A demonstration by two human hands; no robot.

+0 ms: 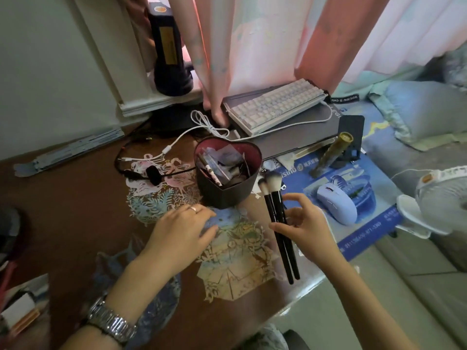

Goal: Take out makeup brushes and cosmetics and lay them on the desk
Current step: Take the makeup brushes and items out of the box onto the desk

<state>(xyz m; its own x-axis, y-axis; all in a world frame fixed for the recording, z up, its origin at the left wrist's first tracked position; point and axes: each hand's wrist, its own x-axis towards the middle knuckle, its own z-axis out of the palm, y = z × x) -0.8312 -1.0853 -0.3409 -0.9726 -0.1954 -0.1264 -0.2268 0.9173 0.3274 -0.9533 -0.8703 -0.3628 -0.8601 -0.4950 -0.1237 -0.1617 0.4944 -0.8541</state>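
Leftmost, wristwatch (111,322): silver metal band on the left wrist, low in the view.
Left hand (180,232): palm down, fingers spread loosely, resting on the desk just in front of the heart-shaped box; it grips nothing. A ring sits on one finger.
Desk (75,223): brown top with pale cut-paper style pictures of flamingos, leaves and a yellow-blue figure showing on it.
Headset microphone (153,174): black, with foam tip and thin black cable, lying on the desk left of the box.
White cables (202,127): looped at the back, near the keyboard.
Heart-shaped box (227,173): dark outside, reddish inside, lid off, standing near the middle of the desk; holds a patterned pen-like stick, small packets and other cosmetics too jumbled to tell apart.
Makeup brushes (278,218): two, black handles, pale fluffy heads tipped dark; side by side just right of the box, heads toward the box, handle ends toward the desk's near edge.
Right hand (304,226): partly open, fingers curled; thumb and fingertips at the brush handles about midway. Whether it pinches them or only touches them cannot be told.
Keyboard (275,104): white, on a grey laptop at the back.
Mouse (337,202): pale lilac, on a blue printed mat right of the brushes.
Fan (439,198): white, at the right edge.
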